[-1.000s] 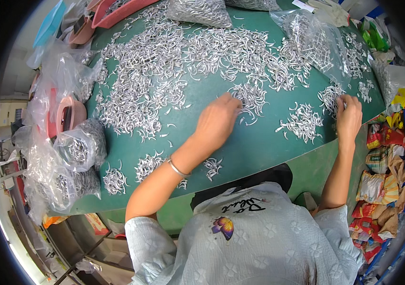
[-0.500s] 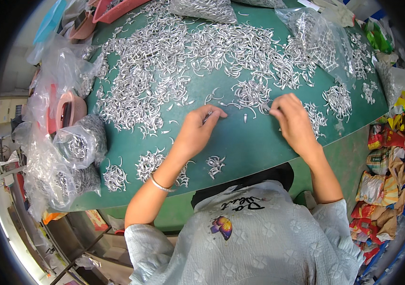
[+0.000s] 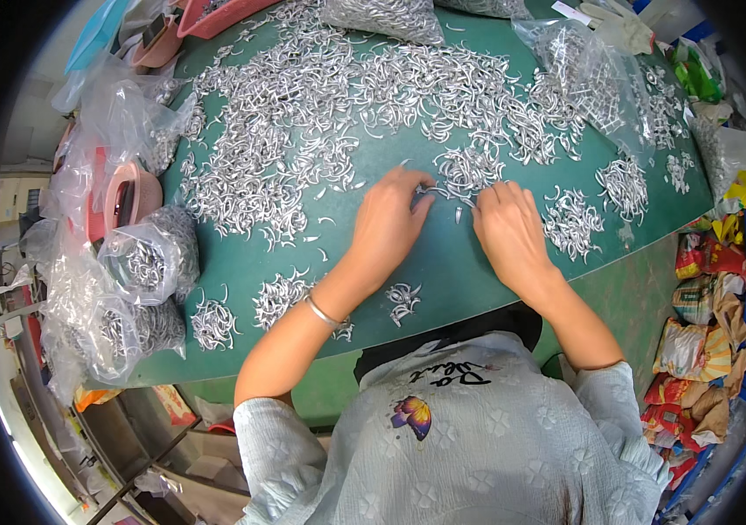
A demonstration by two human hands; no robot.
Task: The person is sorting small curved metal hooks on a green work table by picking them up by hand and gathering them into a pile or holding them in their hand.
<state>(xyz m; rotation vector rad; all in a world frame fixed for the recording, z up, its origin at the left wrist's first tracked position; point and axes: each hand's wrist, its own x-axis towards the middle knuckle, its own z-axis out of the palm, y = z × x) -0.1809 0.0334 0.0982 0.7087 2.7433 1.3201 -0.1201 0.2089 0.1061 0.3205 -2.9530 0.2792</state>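
In from the tabletop's (image 3: pixel 460 262) near edge, the left hand (image 3: pixel 388 217) and right hand (image 3: pixel 514 234) sit beside a pile of metal pieces (image 3: pixel 469 169) — whether fingers clamp any, I cannot tell.

Looks like a workshop, judging by silvery pieces (image 3: pixel 285 122) heaped across a green bench (image 3: pixel 443 267), filled clear bags (image 3: pixel 178 249) and packages (image 3: pixel 692 346) stacked nearby.

At centre, the curled fingers of the right hand (image 3: pixel 511 229) hide whatever they may grip; the left hand's (image 3: pixel 388 219) hold is too small to tell. Its forearm (image 3: pixel 290 352) partly covers a lower-left pile (image 3: pixel 277 297). The top edge crops a pink tray (image 3: pixel 217 17).
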